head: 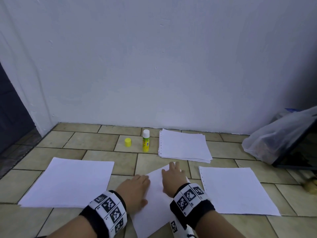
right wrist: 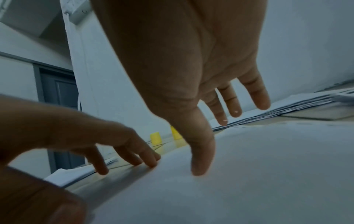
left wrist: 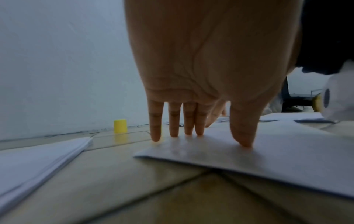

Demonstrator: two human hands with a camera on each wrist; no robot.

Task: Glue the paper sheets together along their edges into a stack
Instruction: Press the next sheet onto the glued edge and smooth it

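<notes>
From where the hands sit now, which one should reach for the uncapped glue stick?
Probably the right hand: its fingertips lie nearer the glue stick. The left hand presses the middle sheet flat and can steady it.

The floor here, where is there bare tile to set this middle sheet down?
Bare tile lies left of the yellow cap, behind the left sheet. It is crowded between the glue stick, far stack and right sheet.

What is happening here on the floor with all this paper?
A person is pressing a sheet of paper flat on the tiled floor with both hands: left hand at its left edge, right hand on top. An uncapped glue stick stands behind, its yellow cap beside it. Other paper lies around, including a pile by the wall.
</notes>
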